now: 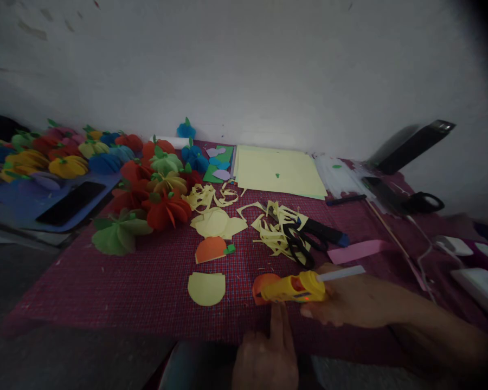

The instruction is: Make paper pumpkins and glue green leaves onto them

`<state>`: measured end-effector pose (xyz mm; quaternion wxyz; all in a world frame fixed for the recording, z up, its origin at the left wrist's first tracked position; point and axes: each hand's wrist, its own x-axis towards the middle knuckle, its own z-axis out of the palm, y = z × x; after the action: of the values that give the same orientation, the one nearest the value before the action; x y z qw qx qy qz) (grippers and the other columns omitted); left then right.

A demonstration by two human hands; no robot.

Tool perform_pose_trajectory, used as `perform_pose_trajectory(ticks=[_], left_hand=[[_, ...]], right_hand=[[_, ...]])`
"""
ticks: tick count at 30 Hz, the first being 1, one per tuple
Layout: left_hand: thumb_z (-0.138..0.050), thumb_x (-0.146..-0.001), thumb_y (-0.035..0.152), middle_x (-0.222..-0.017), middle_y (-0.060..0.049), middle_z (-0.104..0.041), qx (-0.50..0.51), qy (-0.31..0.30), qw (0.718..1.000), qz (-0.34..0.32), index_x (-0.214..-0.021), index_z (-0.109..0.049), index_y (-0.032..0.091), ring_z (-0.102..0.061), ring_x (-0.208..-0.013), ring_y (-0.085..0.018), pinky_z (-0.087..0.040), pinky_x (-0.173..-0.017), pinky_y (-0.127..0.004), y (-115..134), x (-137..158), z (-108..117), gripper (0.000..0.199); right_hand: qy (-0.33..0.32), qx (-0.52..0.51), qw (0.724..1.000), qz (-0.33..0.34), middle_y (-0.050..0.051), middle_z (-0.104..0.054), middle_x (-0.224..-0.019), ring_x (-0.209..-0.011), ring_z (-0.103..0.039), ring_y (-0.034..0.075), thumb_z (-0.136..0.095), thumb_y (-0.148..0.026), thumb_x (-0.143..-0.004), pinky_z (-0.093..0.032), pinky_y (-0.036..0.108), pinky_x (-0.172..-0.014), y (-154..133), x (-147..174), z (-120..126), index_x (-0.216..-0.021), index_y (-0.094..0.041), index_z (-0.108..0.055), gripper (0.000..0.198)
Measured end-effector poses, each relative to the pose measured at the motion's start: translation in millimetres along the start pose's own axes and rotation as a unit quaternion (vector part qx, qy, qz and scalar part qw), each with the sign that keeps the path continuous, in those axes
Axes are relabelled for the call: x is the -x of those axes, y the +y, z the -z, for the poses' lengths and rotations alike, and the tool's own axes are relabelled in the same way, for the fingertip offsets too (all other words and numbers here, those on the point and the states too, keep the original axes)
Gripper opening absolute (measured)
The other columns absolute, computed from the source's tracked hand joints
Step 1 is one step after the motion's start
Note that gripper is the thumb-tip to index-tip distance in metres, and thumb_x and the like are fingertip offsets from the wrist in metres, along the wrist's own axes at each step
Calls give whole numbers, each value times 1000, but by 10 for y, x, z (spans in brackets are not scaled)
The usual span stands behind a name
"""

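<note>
My right hand (337,298) is wrapped round a yellow hot glue gun (295,287), with a white glue stick (341,272) poking out of its back end. The nozzle lies over an orange paper piece (264,281), partly hidden beneath it. My left hand (266,352) stretches two fingers forward to the near edge of that piece, and its other fingers look folded. Left of there lie a stack of pale yellow rounded paper cut-outs (206,288) and a folded orange paper shape (211,249) with a green tab. More yellow cut-outs (217,223) sit behind.
Many colourful paper pumpkins (166,208) crowd the left, near a black phone (71,203). Yellow paper scraps (274,238), black scissors (299,244) and a cutter (325,232) lie mid-table. Yellow sheets (278,170) rest by the wall; a pink strip (360,250) lies right.
</note>
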<state>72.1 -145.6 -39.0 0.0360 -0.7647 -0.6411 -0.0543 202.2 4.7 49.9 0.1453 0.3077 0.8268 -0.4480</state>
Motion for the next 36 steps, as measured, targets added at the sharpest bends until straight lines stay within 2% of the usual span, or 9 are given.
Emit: perform_pose_trajectory(ticks=[7, 16, 23, 28, 31, 36], left_hand=[[-59, -79, 28, -117, -17, -62, 5, -13, 1000, 9, -119, -59, 16, -57, -43, -11, -47, -36, -25, 11, 20, -13, 41], [-59, -79, 29, -110, -16, -65, 2, 6, 1000, 8, -118, -59, 15, -57, -43, -12, -48, -37, -26, 6, 8, 10, 41], [-55, -82, 29, -118, -18, -61, -5, 8, 1000, 11, -120, -58, 15, -56, -43, -10, -49, -39, -26, 7, 14, 3, 40], [-57, -80, 28, -125, -17, -56, -4, -7, 1000, 9, -122, -56, 16, -56, -43, -11, -49, -37, -27, 9, 7, 6, 44], [-60, -78, 27, -127, -19, -54, -9, -12, 1000, 9, -123, -56, 16, -56, -43, -11, -49, -37, -27, 13, 3, 8, 47], [-61, -76, 27, -128, -22, -52, -16, -17, 1000, 5, -123, -56, 15, -56, -42, -11, -48, -37, -26, 6, -1, 21, 48]], right_hand=[[-33, -55, 998, -5, -4, -56, -58, -45, -50, 7, -55, -32, -81, -36, 14, -39, -9, 8, 3, -84, -16, -58, 17], [-35, -22, 998, -38, -2, -57, -59, -46, -51, 9, -54, -40, -81, -36, 15, -38, -9, 28, -9, -83, -16, -57, 24], [0, 4, 1000, 7, -3, -56, -61, -48, -50, 8, -52, -32, -82, -35, 15, -40, -59, -5, 8, -84, -17, -58, 16], [-18, 14, 997, -68, 0, -59, -59, -48, -53, 10, -50, -43, -83, -36, 17, -40, 53, -28, 1, -75, -14, -58, 31], [-14, 9, 995, -102, 1, -62, -61, -49, -55, 11, -50, -48, -83, -36, 18, -41, 93, -40, 7, -77, -14, -60, 35], [-17, -17, 995, -101, 1, -61, -62, -53, -55, 11, -49, -46, -84, -38, 19, -45, 96, -50, 47, -75, -14, -59, 35]])
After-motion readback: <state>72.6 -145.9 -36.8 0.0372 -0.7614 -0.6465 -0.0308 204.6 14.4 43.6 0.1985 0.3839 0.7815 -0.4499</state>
